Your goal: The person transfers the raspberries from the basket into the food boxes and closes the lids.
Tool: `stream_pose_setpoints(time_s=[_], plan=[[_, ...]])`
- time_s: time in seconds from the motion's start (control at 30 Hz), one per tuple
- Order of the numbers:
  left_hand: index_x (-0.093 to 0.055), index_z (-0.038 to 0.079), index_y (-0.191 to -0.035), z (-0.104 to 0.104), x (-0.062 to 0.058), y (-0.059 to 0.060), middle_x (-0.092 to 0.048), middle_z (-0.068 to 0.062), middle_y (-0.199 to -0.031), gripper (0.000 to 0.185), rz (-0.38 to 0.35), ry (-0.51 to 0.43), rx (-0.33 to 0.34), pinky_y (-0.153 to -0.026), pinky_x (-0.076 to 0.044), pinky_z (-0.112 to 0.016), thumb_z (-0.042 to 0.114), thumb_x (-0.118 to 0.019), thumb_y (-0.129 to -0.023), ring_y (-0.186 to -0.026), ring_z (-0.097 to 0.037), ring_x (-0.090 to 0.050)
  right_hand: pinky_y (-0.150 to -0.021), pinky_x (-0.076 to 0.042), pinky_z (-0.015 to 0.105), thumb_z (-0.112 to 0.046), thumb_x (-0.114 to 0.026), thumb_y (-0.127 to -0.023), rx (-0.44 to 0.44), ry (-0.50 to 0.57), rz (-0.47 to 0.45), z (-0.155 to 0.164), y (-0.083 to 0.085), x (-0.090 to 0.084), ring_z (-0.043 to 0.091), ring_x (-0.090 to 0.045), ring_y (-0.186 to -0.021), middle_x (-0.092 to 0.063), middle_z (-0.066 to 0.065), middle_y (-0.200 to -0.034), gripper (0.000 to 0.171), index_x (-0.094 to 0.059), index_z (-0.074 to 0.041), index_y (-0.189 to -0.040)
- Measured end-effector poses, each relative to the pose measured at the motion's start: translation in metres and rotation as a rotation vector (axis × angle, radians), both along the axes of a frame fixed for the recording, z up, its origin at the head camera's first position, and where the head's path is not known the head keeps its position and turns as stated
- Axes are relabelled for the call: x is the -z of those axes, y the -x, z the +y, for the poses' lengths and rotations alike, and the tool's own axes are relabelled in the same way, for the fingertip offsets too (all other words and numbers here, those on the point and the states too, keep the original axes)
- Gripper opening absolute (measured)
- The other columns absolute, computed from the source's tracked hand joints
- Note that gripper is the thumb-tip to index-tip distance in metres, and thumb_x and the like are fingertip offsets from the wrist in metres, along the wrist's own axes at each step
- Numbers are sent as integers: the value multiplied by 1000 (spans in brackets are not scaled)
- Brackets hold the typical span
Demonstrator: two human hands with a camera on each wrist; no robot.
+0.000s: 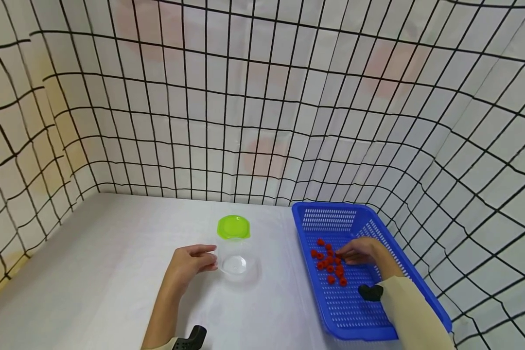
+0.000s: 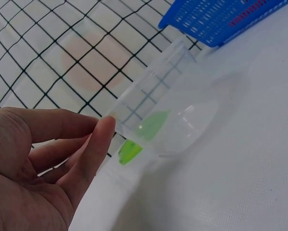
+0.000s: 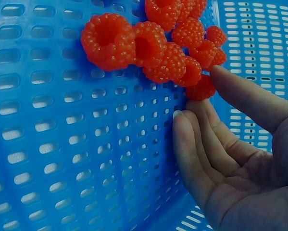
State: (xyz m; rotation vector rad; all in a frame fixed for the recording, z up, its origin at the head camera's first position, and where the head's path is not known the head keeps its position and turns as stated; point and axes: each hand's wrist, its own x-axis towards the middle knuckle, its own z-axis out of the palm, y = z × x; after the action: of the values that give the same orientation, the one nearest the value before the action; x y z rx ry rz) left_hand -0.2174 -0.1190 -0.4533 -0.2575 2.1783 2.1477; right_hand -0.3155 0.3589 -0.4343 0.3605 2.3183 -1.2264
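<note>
Raspberries [image 1: 330, 268] lie clustered in the basket [image 1: 354, 311], right of the clear bowl [image 1: 234, 265], whose rim the left hand [image 1: 190, 261] pinches. The nearer right hand [image 1: 362, 250] has fingertips at the cluster's edge, partly hiding one berry [image 3: 201, 89]; whether it grips, I cannot tell. The bowl's outline is faint.

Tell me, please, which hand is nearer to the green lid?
The left hand, in front and to the left of the green lid; the right hand is farther, in the blue basket.
</note>
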Motion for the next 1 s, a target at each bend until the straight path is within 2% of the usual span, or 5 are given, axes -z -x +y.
stream_pose_setpoints(time_s=[0.3, 0.53, 0.67, 0.83, 1.0], plan=[[-70, -7, -121, 1, 4, 1, -76, -20, -95, 34, 9, -13, 9, -76, -63, -29, 1, -73, -88, -72, -18, -74, -81, -63, 32, -11, -69, -95, 15, 84, 2, 2, -3, 0, 17, -72, -83, -75, 11, -98, 31, -70, 10, -117], [-70, -6, -121, 1, 4, 0, -75, -20, -94, 35, 22, -5, 8, -75, -64, -30, 1, -73, -87, -72, -19, -74, -82, -63, 34, -12, -66, -96, 60, 130, -31, 4, -1, -1, 19, -71, -83, -73, 11, -96, 30, -68, 10, -117], [-69, -5, -122, 1, 5, 1, -75, -19, -93, 36, 19, -1, 5, -74, -64, -30, 2, -73, -87, -72, -20, -74, -84, -63, 35, -13, -63, -99, 48, 146, -32, 3, 0, -3, 20, -70, -85, -72, 12, -98, 33, -66, 11, -121], [-69, -5, -123, 3, 4, 2, -76, -19, -94, 36, 17, 3, 5, -75, -64, -32, 3, -74, -88, -72, -21, -74, -85, -63, 36, -14, -60, -101, 21, 133, 11, -5, 0, -17, 23, -70, -88, -72, 16, -104, 34, -64, 11, -123], [-70, -5, -122, 2, 2, 2, -76, -20, -96, 36, 12, 6, 1, -76, -64, -31, 5, -75, -88, -73, -20, -74, -88, -62, 38, -18, -62, -101, -29, 135, 60, -22, 5, -42, 25, -72, -93, -70, 23, -116, 38, -62, 10, -126]])
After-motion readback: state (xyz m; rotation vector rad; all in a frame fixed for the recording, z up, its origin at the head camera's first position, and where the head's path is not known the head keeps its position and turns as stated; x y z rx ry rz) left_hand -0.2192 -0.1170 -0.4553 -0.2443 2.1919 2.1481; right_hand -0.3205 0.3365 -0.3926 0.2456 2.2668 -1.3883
